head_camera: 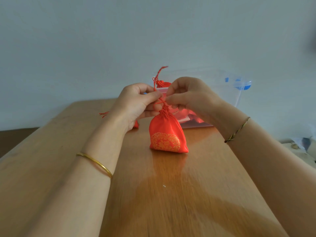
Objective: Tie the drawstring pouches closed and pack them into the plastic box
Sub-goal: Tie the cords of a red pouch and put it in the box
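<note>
A red satin drawstring pouch (166, 132) with a gold round print stands upright on the wooden table (188, 194), its neck gathered tight. My left hand (136, 103) and my right hand (189, 96) meet just above the neck, each pinching one end of the red drawstring (161, 103), which crosses between them. One cord end sticks up above my left hand. Behind my hands stands the clear plastic box (222, 96) with blue latches, holding red pouches (195, 117); one tied pouch top (161, 83) shows above my fingers.
Another red pouch (136, 124) lies mostly hidden behind my left wrist, its cord ends (104, 114) trailing left on the table. The table's far edge meets a pale wall. Crumpled plastic and cloth (302, 144) lie off the table's right side.
</note>
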A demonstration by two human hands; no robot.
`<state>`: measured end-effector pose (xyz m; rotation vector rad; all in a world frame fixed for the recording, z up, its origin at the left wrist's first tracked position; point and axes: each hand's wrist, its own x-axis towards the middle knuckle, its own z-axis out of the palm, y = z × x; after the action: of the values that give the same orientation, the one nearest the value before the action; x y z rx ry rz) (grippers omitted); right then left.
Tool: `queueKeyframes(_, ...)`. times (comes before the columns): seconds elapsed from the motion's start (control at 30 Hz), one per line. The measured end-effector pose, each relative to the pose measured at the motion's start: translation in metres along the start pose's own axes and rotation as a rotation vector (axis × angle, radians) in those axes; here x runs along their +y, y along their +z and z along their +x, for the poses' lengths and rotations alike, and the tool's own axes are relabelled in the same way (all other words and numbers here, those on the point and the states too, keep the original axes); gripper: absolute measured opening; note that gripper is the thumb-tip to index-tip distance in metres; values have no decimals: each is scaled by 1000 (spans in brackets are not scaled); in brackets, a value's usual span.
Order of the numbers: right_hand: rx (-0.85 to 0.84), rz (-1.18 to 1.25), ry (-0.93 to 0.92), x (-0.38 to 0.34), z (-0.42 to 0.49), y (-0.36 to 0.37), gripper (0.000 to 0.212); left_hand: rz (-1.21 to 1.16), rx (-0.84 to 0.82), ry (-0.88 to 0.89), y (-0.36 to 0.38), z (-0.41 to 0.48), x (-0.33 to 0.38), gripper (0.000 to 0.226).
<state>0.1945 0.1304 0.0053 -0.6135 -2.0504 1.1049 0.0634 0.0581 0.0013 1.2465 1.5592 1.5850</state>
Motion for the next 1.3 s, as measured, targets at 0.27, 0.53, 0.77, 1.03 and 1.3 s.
queueKeyframes(0.27, 75, -362, -223, 5, 5, 12, 10, -30, 64, 3, -1, 0, 0, 10)
queueKeyframes(0.53, 64, -65, 44, 6, 4, 12, 18, 263, 299, 193, -4, 6, 6, 14)
queueKeyframes(0.77, 45, 351, 323, 13, 8, 7, 25, 521, 122, 323, -3, -3, 14, 18)
queueKeyframes(1.03, 31, 385, 341, 12, 9, 4, 16, 719, 155, 388, 0, 1, 7, 19)
queueKeyframes(1.3, -20, 416, 337, 13, 8, 2, 12, 779, 180, 444, 1, 2, 4, 11)
